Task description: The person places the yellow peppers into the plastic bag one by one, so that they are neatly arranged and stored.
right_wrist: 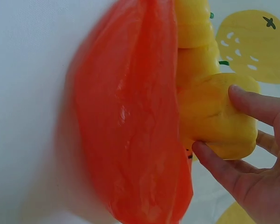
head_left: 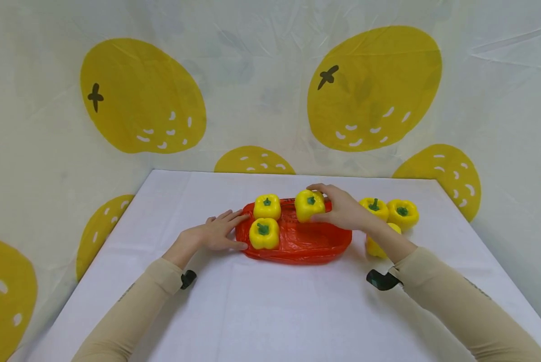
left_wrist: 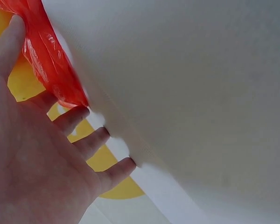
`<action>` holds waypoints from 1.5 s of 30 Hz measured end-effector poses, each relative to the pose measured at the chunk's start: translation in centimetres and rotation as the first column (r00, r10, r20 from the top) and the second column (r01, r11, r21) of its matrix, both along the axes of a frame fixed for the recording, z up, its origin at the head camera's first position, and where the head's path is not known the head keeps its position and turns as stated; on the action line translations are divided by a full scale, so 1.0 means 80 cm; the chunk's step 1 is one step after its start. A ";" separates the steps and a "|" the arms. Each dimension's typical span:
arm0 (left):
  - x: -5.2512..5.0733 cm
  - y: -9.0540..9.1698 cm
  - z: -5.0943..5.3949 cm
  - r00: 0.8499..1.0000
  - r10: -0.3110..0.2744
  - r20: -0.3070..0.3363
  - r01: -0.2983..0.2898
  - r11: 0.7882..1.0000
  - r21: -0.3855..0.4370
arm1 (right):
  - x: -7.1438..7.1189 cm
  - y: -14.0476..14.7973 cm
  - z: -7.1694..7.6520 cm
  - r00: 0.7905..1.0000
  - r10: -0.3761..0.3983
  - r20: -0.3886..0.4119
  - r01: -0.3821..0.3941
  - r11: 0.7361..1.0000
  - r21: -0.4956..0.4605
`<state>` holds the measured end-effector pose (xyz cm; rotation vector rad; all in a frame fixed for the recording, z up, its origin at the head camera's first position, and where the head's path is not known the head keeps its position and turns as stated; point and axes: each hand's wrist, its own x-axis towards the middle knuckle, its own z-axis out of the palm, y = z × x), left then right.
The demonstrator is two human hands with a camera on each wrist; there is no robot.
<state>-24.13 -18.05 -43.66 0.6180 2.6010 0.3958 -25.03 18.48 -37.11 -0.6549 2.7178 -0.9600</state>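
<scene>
Peppers (head_left: 305,208) are yellow, stems (head_left: 311,200) green, the bag (head_left: 308,241) red, the pale backdrop (head_left: 257,95) yellow-patterned.

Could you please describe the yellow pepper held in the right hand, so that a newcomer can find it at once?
On the white table, look for the red plastic bag. Two yellow peppers sit at its left end; next to the right comes the wanted pepper. Unlike its neighbours, it is gripped by the right hand.

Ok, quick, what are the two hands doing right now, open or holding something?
Left hand: open, touching the crinkled red plastic bag.
Right hand: closed, holding a blocky yellow bell pepper with a green stem.
</scene>
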 end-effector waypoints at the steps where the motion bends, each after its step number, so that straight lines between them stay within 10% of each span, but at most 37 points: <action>1: 0.000 0.000 0.000 1.000 -0.001 -0.001 0.001 1.000 0.000 | 0.000 -0.002 -0.002 1.000 0.006 -0.002 -0.006 1.000 0.002; 45: -0.002 -0.003 -0.002 1.000 -0.025 -0.002 0.025 1.000 0.008 | -0.010 -0.044 -0.046 0.999 -0.017 0.047 0.017 1.000 0.007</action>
